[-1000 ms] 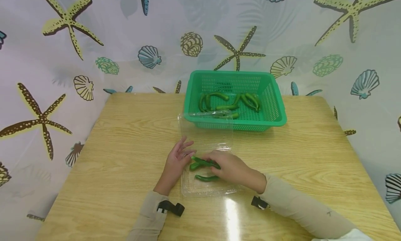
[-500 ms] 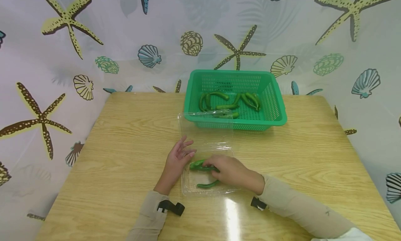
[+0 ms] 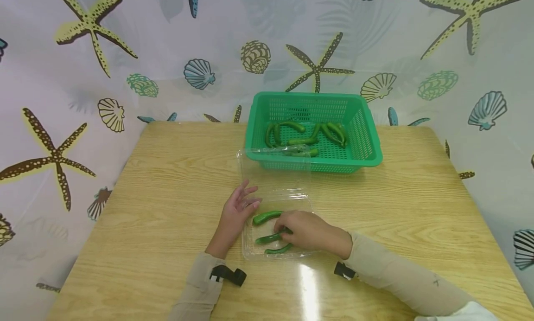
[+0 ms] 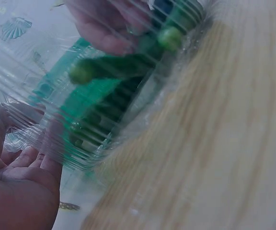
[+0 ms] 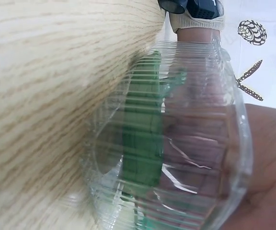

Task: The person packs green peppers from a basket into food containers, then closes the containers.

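Note:
A clear plastic clamshell box (image 3: 249, 253) lies with its lid up on the table in the head view. Three green chili peppers show inside: one at the back (image 3: 265, 217), one in the middle (image 3: 267, 239) and one at the front (image 3: 277, 250). My right hand (image 3: 308, 230) reaches into the box and pinches the middle pepper at its right end. At the box's left wall rests my left hand (image 3: 235, 215), its fingers extended. Through the ribbed plastic, the right wrist view shows a pepper (image 5: 143, 134) beside the right hand's fingers.
A green plastic basket (image 3: 373, 156) with several green peppers (image 3: 302, 142) stands behind the box. The raised lid (image 3: 275, 172) overlaps the basket's front in the head view. A patterned cloth (image 3: 225, 33) hangs behind the wooden table (image 3: 175, 172).
My right hand has shifted slightly toward me, bringing one pepper away from the back pepper to the middle of the box. The front pepper has slid nearer the front. The left hand stays put.

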{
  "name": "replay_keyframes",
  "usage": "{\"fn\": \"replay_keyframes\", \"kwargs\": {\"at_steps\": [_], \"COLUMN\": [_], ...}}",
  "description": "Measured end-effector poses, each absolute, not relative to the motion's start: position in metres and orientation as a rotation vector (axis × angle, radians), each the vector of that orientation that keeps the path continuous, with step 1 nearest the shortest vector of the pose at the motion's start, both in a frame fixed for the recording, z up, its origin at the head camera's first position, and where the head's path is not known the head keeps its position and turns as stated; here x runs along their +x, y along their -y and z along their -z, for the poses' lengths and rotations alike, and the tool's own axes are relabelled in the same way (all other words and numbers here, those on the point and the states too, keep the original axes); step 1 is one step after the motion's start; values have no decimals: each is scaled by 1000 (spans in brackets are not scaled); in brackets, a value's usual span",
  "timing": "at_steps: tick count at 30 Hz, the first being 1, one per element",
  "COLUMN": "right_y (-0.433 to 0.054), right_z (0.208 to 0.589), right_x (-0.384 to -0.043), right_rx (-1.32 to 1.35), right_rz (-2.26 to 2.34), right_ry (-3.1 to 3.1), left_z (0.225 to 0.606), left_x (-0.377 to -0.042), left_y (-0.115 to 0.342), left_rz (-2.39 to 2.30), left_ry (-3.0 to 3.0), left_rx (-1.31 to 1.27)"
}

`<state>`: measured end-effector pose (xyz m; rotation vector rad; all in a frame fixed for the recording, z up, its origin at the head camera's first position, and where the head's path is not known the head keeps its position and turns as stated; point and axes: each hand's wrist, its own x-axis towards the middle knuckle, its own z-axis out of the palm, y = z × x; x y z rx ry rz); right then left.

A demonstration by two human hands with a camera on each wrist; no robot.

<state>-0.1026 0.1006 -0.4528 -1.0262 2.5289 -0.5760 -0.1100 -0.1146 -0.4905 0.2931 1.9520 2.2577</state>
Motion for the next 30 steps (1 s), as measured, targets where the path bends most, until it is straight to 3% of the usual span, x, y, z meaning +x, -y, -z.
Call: {"fn": "replay_keyframes", "kwargs": {"at_steps": [30], "right_y": [-101], "right_z": [442], "right_x": [-100], "right_rx": [-1136], "right_rz": [552], "right_ry": [-2490], "left_z": [489], "left_x": [-109], "left_y": [114], "left_rz": [-2263], "left_ry": [-1947], "left_rx": [299]}}
